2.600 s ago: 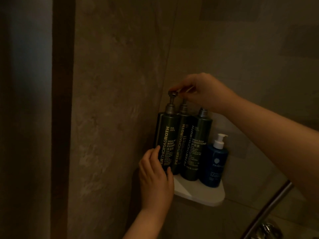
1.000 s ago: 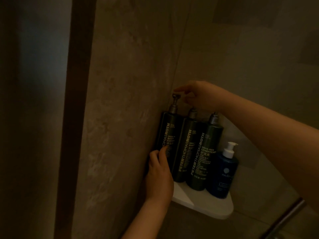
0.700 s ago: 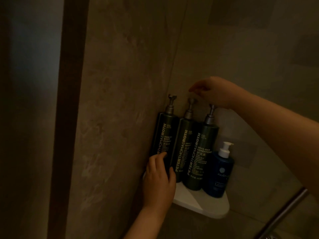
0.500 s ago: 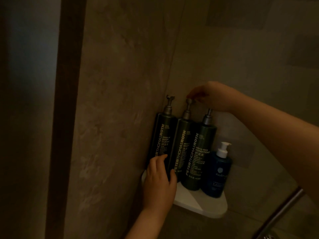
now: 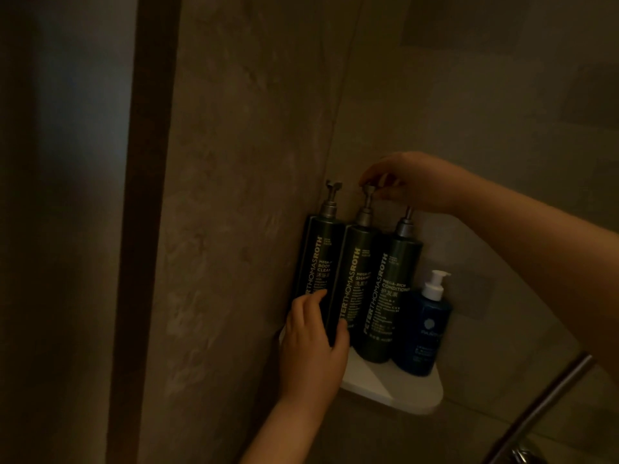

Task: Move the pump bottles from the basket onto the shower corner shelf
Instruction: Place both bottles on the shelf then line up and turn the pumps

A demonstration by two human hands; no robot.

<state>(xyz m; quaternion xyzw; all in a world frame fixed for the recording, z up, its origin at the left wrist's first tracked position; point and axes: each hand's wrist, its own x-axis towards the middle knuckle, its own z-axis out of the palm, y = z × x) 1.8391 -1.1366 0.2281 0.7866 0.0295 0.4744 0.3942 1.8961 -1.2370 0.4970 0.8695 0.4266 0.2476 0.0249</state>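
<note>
Pump bottles: 3 tall dark green ones upright in a row on white corner shelf point(image 5: 395, 386), touching side by side. Right hand point(image 5: 412, 182) fingers pinched shut on pump head of middle bottle point(image 5: 355, 272). Left hand point(image 5: 311, 349) fingers curled round lower body of left bottle point(image 5: 318, 259). Right bottle point(image 5: 392, 286) just below right hand. Small blue bottle point(image 5: 423, 329) beside it, w/ white pump.

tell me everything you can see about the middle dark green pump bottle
The middle green bottle is a tall dark cylinder with pale vertical lettering, a grey collar and a thin metal-look pump stem. It stands upright on the white corner shelf, pressed between two matching bottles. The right hand pinches its pump head; the left hand rests by its lower front.
</note>
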